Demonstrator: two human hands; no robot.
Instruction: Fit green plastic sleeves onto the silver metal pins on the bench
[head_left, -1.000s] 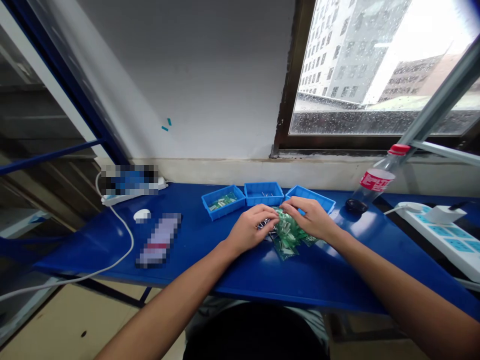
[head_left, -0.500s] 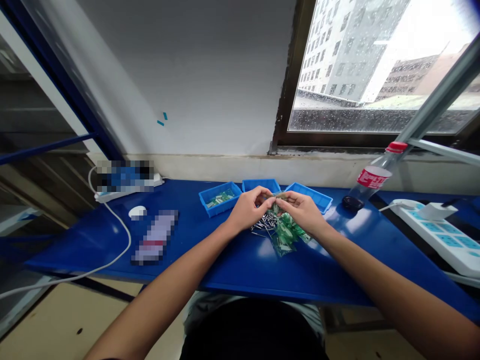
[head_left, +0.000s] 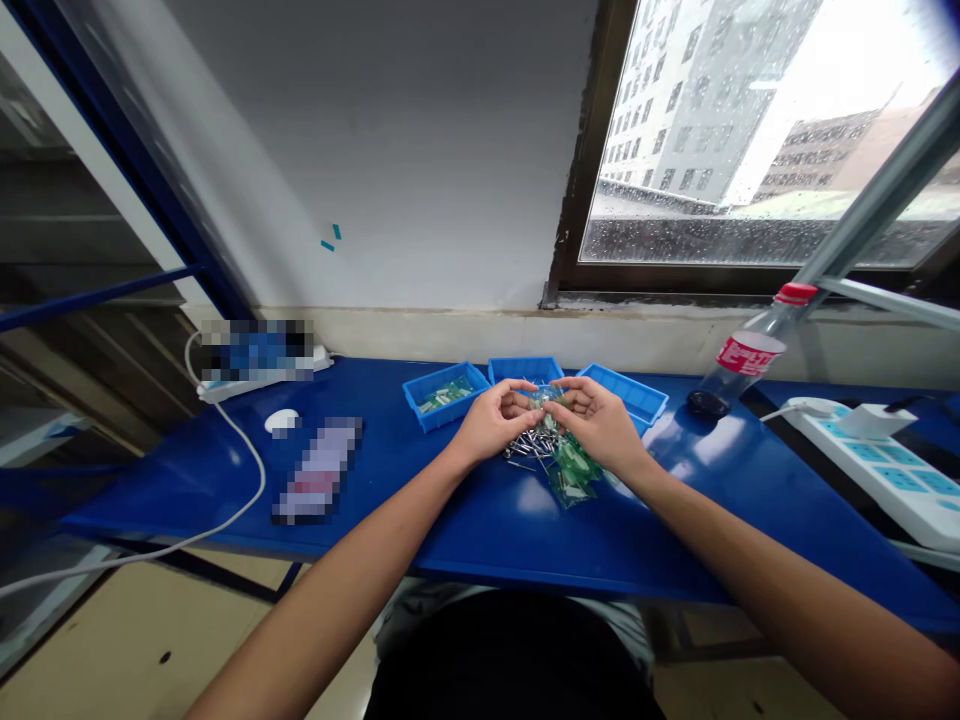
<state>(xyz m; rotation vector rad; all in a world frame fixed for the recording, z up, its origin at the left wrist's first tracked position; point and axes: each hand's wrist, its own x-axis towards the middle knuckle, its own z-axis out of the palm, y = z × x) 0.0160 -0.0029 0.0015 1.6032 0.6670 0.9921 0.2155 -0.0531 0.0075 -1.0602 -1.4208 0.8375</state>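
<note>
My left hand and my right hand meet over the middle of the blue table, fingers pinched on a small clear plastic bag between them. Under the hands lies a pile of silver metal pins. Several small green-and-clear bags are heaped beside the pins, below my right hand. Behind my left hand, a blue tray holds similar small bags. Two more blue trays, one in the middle and one at the right, are partly hidden by the hands.
A bottle with a red cap stands at the back right, near a white power strip. To the left are a pixelated flat object, a white round object and a white cable along the blue table.
The fingers of both hands have shifted on the small bag, which now shows more clearly between them. The view has moved slightly, so the scene sits a little further right.
</note>
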